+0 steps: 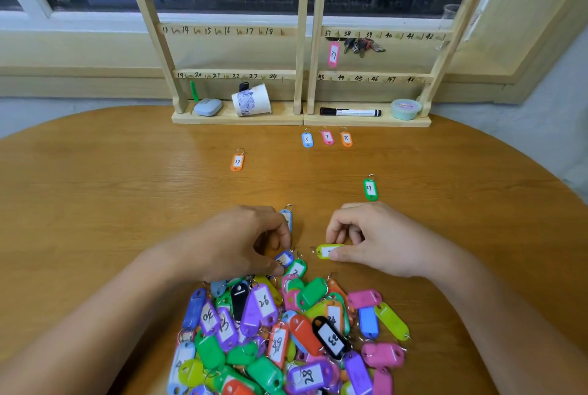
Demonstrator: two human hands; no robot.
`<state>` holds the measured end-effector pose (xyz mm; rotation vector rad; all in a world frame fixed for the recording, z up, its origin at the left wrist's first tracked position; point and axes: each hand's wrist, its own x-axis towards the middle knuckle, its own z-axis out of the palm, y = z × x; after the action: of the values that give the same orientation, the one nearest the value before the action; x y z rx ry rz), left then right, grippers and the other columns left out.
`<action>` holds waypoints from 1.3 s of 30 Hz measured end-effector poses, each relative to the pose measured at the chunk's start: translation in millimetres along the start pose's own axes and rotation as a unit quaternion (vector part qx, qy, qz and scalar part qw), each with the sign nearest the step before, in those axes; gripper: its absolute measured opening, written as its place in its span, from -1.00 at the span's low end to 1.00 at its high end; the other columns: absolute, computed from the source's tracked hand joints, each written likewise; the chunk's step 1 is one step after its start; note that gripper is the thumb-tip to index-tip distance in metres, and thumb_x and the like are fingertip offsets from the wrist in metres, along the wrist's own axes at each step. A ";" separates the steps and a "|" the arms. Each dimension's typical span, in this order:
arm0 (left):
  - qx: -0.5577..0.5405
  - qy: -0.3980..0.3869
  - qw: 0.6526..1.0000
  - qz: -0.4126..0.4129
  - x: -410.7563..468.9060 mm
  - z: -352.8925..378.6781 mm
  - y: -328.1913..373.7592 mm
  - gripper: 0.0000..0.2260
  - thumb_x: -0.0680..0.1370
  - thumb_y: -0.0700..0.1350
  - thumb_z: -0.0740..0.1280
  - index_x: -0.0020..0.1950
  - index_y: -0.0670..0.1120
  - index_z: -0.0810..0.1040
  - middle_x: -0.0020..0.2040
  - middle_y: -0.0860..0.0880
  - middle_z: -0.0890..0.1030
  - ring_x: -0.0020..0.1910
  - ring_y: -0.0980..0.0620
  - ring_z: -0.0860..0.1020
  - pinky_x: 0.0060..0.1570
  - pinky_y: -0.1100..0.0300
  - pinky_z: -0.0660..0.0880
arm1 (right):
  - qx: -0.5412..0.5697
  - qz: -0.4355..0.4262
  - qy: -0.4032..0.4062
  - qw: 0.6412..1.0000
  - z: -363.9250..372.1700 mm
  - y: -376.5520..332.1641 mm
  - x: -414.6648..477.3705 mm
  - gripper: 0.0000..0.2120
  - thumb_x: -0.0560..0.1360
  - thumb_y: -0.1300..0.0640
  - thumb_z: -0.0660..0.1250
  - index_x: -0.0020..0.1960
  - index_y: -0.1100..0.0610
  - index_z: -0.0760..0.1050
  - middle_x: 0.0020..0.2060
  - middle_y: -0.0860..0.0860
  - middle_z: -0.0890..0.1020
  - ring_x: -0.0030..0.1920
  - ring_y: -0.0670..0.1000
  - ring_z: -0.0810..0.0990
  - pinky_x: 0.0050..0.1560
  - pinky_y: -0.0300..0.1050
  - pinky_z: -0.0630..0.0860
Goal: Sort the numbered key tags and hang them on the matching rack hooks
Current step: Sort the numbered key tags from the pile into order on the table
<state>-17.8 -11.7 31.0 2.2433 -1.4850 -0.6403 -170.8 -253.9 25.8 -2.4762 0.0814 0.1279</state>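
**Sorting under way, one tag hung**

The step in hand looked like sorting, not hanging. The right hand (366, 238) pinched a yellow-green tag (327, 249) between thumb and forefinger, just clear of the pile of key tags (286, 337); its number was covered by the fingers. The left hand (241, 241), fingers curled, pinched a dark-blue tag (284, 258) at the pile's far edge, its number too blurred to read. A light-blue tag (286, 218) lay just behind that hand.

Tags 6 (307, 139), 7 (327, 137) and 8 (346, 139) stood in a row near the wooden rack (229, 31); tag 12 (237, 162) and tag 29 (370, 189) lay apart on the table (95, 187). Only the pink tag 37 (333, 55) hung on its hook, with a bunch of keys (362, 45) beside it.

The next move would likely call for reading both numbers and laying each tag in order with those already set out. The bulk of the pile remained unsorted.

On the rack's base, a paper cup (251, 104) lay tipped over; what it held could not be told. A small lidded tub (405, 109) hid its contents. A black marker (350, 112) and a blue-grey case (207, 106) lay loose beside them.
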 end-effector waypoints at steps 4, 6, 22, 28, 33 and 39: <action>-0.006 -0.005 1.000 -0.011 0.3 1.9 4.8 -0.78 0.51 0.05 0.60 0.08 0.13 0.63 -0.07 0.15 0.63 -0.11 0.15 0.58 -0.20 0.35 0.45 | 0.073 0.036 -0.019 0.997 -1.8 6.0 1.8 -0.85 0.47 0.14 0.62 -0.08 -0.05 0.68 -0.18 -0.15 0.69 -0.34 -0.17 0.48 -0.25 -0.19 0.51; -0.015 -0.008 1.000 -0.025 -0.2 1.6 5.0 -0.80 0.51 0.00 0.58 0.05 0.12 0.62 -0.09 0.14 0.66 -0.15 0.15 0.59 -0.23 0.35 0.45 | 0.117 0.052 -0.029 0.991 -4.7 8.5 2.1 -0.87 0.49 0.17 0.61 -0.05 0.00 0.70 -0.20 -0.09 0.71 -0.34 -0.15 0.47 -0.27 -0.17 0.49; -0.224 0.072 0.963 -0.132 -5.1 -15.6 -0.5 -0.94 0.63 -0.21 0.48 0.05 -0.11 0.63 -0.25 -0.14 0.74 -0.35 -0.16 0.72 -0.28 0.09 0.64 | 0.307 0.096 0.056 0.945 -8.1 13.8 3.9 -0.94 0.57 0.18 0.53 0.00 0.15 0.68 -0.23 0.12 0.72 -0.20 0.12 0.61 -0.17 0.05 0.47; -0.244 0.099 0.955 -0.140 -0.6 -9.1 9.0 -0.93 0.61 -0.18 0.50 -0.02 -0.13 0.65 -0.27 -0.11 0.74 -0.38 0.03 0.66 -0.32 0.16 0.59 | 0.290 0.088 0.074 0.950 -9.8 12.2 4.5 -0.93 0.57 0.18 0.52 0.01 0.16 0.66 -0.26 0.01 0.70 -0.24 -0.04 0.61 -0.23 -0.10 0.49; -0.175 0.137 0.968 -0.119 19.7 11.9 21.3 -0.89 0.56 0.02 0.56 -0.11 0.06 0.70 -0.25 0.11 0.69 -0.38 0.15 0.54 -0.33 0.20 0.48 | 0.276 0.087 0.085 0.953 -12.6 15.0 4.3 -0.95 0.57 0.17 0.53 -0.01 0.11 0.67 -0.28 -0.01 0.69 -0.27 -0.08 0.60 -0.25 -0.13 0.47; -0.118 0.155 0.970 -0.142 29.3 21.6 26.3 -0.88 0.53 0.05 0.56 -0.14 0.07 0.69 -0.26 0.12 0.69 -0.37 0.21 0.57 -0.34 0.30 0.42 | 0.257 0.097 0.101 0.956 -15.0 16.7 4.2 -0.94 0.56 0.16 0.53 0.00 0.12 0.67 -0.20 0.07 0.72 -0.25 -0.08 0.62 -0.28 -0.19 0.47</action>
<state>-39.8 -49.9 22.5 2.2581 -0.8986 -0.4873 -167.1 -276.4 26.8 -1.9485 0.3959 -0.0594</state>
